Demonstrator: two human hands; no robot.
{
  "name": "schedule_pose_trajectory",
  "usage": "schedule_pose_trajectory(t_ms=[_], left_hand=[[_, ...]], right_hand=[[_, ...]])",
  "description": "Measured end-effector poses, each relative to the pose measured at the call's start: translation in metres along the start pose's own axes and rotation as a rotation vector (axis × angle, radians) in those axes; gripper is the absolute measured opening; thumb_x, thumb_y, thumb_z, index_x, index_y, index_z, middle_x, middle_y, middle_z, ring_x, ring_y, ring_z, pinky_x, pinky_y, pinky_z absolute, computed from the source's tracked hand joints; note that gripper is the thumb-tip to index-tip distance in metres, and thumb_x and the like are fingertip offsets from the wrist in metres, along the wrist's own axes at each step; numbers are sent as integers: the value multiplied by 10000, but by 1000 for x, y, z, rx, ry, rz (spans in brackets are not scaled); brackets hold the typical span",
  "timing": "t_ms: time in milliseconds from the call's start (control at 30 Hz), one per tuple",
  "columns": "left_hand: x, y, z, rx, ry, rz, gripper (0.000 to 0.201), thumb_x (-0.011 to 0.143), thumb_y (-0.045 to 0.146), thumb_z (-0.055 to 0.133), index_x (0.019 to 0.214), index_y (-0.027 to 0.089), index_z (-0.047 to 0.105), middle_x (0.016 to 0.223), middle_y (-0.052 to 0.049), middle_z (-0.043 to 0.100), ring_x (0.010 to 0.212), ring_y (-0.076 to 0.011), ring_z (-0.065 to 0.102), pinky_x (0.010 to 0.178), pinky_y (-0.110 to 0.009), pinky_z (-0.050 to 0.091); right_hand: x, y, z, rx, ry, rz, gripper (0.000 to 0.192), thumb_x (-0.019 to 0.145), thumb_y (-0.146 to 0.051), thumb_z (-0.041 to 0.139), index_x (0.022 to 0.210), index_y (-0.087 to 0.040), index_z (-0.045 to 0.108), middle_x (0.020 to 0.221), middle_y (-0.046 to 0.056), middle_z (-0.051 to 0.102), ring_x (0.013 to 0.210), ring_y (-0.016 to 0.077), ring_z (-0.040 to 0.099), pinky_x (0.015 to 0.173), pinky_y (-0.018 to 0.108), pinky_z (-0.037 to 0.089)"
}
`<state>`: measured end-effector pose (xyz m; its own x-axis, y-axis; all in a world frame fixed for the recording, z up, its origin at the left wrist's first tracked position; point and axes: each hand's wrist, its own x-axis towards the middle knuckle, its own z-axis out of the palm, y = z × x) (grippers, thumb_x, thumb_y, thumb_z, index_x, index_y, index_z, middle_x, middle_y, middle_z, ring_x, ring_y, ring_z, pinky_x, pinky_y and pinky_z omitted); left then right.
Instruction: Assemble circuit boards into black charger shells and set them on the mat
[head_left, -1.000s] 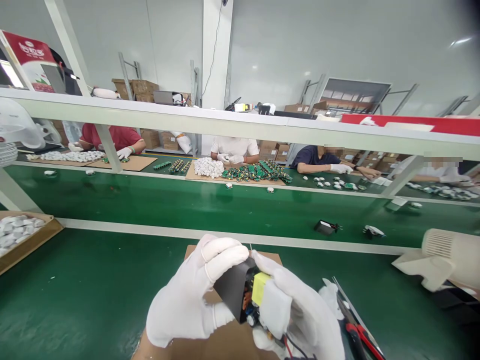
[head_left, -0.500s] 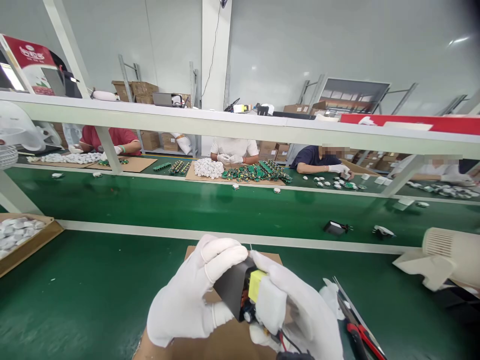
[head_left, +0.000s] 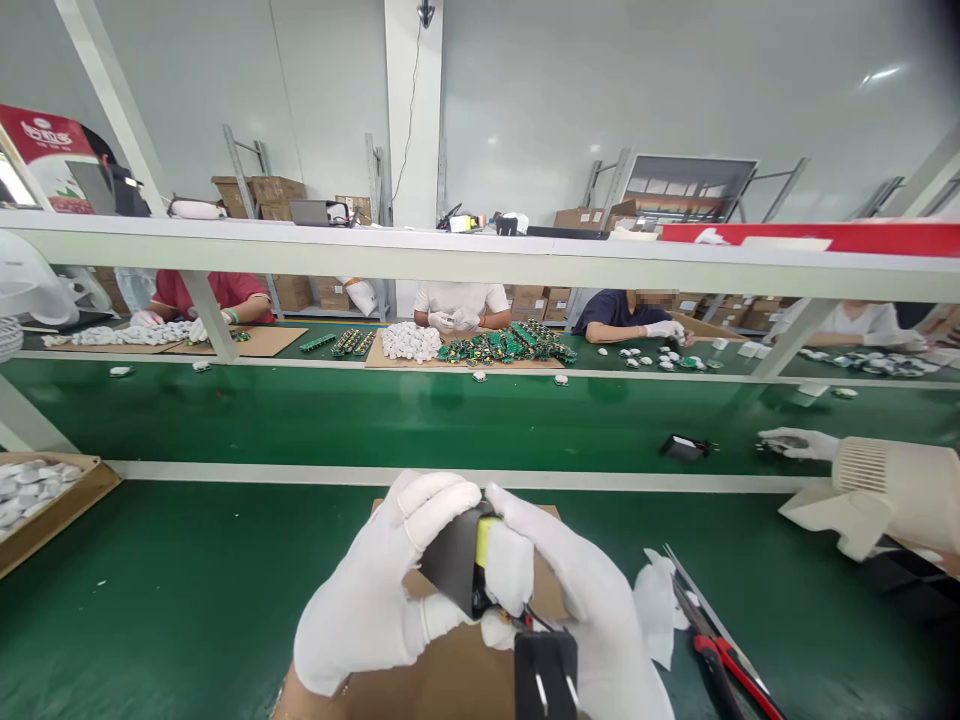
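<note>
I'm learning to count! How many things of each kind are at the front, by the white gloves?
Gloved hands: 2, the left hand and the right hand, both holding the casing
Black casing: 1
Black plug piece: 1
Red-handled cutters: 1
Cardboard sheet: 1
White cloth: 1
Total: 7

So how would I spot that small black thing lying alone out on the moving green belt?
Find the green belt running across the middle, beyond the white strip. Follow it right, towards the cream fan. The small black part lies there; unlike the white pieces along the far edge, it is dark and sits on the near side.
</note>
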<state>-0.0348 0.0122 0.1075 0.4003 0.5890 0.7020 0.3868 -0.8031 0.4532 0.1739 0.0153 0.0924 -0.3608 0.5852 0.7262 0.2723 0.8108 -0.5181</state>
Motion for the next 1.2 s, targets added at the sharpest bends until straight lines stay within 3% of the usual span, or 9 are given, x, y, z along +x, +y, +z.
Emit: schedule_pose_trajectory(t_ms=[100, 200, 367, 600, 733, 833, 933, 1067, 1200], left_hand=[[1, -1, 1, -76, 0, 15, 590, 867, 379, 649, 1383, 235, 403, 1306, -128, 502, 1196, -280, 482, 996, -431, 450], [3, -3, 4, -157, 26, 41, 575, 878, 422, 625, 1380, 244, 408, 1297, -126, 507, 1191, -281, 494, 990, -426, 450], [6, -8, 10, -120, 32, 44, 544, 875, 399, 624, 1356, 250, 420, 1250, -107, 539, 1153, -266, 496, 975, -413, 445], [7, -13, 16, 49, 66, 85, 675, 814, 237, 658, 1410, 249, 341, 1321, -143, 506, 1265, -308, 423, 1058, -499, 374], [9, -13, 20, -31, 105, 135, 710, 752, 132, 705, 1376, 359, 453, 1288, -104, 563, 1152, -287, 542, 973, -454, 448], [8, -12, 29, -557, 332, -222, 463, 706, 217, 804, 1143, 311, 683, 1253, -81, 606, 1104, -273, 591, 945, -374, 490], [12, -7, 37, -1007, 580, -570, 401, 872, 505, 610, 1214, 298, 637, 1260, -69, 622, 1132, -237, 605, 911, -323, 538], [29, 0, 35, -1550, 840, -936, 372, 978, 436, 449, 1169, 181, 641, 1156, -101, 673, 1086, -218, 647, 845, -290, 590], [39, 1, 29, -1845, 973, -1039, 304, 970, 374, 489, 979, 154, 698, 1108, -81, 688, 1119, -280, 630, 714, -274, 624]], right_hand=[[6, -1, -8, 36, -132, 0, 621, 891, -376, 629, 1456, -345, 371, 1496, 24, 425, 1365, 272, 424, 1121, 401, 429], [11, -4, -8, 313, -151, 248, 532, 960, -459, 479, 1461, -329, 359, 1488, 56, 437, 1361, 247, 434, 1098, 400, 440], [22, -14, 6, 868, -125, 509, 856, 780, -645, 650, 1469, -266, 311, 1406, 126, 505, 1323, 284, 467, 1092, 441, 406], [27, -11, 16, 817, -34, 653, 720, 736, -495, 739, 1332, -261, 409, 1274, 113, 594, 1148, 262, 585, 979, 422, 490], [20, -3, 19, 607, -29, 710, 739, 822, -390, 665, 1452, -326, 285, 1330, 82, 573, 1198, 255, 564, 1014, 456, 462], [13, 4, 11, 543, -60, 612, 718, 903, -559, 507, 1508, -337, 192, 1364, 100, 556, 1215, 286, 559, 1064, 534, 399], [9, 7, -1, 486, 61, 565, 672, 910, -694, 329, 1492, -370, 242, 1442, 85, 486, 1255, 304, 529, 1122, 595, 294], [9, 8, -11, 412, 151, 594, 598, 920, -669, 339, 1456, -406, 311, 1453, 54, 478, 1278, 309, 510, 1115, 635, 289], [9, 4, -11, 395, 112, 594, 571, 934, -634, 350, 1451, -391, 328, 1478, 38, 449, 1345, 298, 439, 1158, 627, 219]])
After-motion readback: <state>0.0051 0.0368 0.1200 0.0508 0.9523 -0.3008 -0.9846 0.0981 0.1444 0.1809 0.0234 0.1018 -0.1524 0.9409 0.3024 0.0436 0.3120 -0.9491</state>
